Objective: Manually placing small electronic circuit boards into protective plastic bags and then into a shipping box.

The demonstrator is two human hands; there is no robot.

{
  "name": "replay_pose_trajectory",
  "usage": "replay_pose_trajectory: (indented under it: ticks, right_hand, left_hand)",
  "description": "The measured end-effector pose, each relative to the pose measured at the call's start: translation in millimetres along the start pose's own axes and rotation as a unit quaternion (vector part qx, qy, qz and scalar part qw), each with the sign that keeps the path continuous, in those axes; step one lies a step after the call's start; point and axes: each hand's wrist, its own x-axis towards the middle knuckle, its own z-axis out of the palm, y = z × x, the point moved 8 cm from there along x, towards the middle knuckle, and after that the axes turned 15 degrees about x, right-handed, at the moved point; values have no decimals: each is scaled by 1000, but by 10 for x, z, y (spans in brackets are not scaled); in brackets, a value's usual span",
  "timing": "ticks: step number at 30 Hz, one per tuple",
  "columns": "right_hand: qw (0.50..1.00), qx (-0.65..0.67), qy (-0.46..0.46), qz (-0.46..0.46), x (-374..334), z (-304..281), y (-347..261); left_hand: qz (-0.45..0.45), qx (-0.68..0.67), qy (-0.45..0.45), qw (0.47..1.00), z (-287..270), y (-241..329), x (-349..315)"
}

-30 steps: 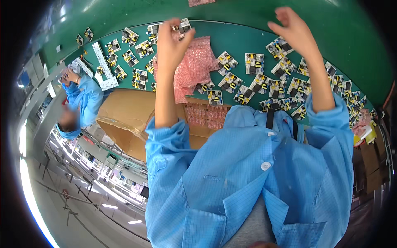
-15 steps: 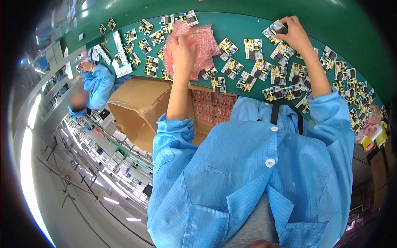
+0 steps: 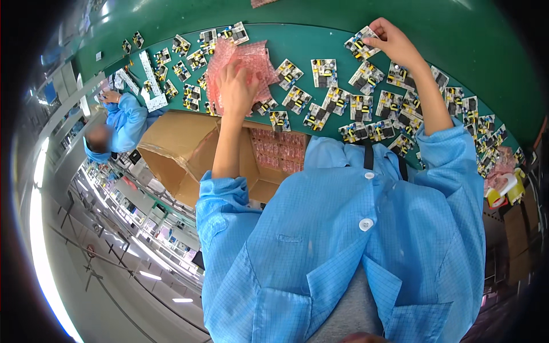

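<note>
My left hand (image 3: 235, 90) rests over pink bubble-wrap bags (image 3: 260, 60), its fingers bent and gripping the top layer. The bags lie in a loose, rumpled stack, partly covering circuit boards beneath. Farther right, my right hand (image 3: 394, 44) pinches one corner of a small circuit board (image 3: 360, 43) between thumb and fingers. This board carries black, yellow and white parts and is held at the far side of the spread of boards. Just nearer lies another circuit board (image 3: 366, 77) of the same kind.
Many similar boards (image 3: 324, 73) cover the green table (image 3: 309, 43) on both sides. An open cardboard box (image 3: 177, 137) stands below the near edge, with pink-wrapped items (image 3: 277, 150) in rows beside it. Yellow tape rolls (image 3: 506, 191) sit far right. A co-worker (image 3: 128, 123) sits at left.
The view has shifted slightly, so the scene sits farther left. My right hand has drawn its board a little out from its neighbours. My left hand's fingers have shifted on the bags.
</note>
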Motion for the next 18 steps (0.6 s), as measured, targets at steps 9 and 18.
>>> replay_pose_trajectory:
  ticks: [9, 18]
  right_hand:
    - [999, 29, -9, 33, 427, -979, -516]
    - [915, -285, 269, 93, -4, -1144, -312]
  left_hand:
    - [-68, -258, 120, 956, -532, 535, 477]
    - [64, -279, 190, 939, -314, 2412, 1824]
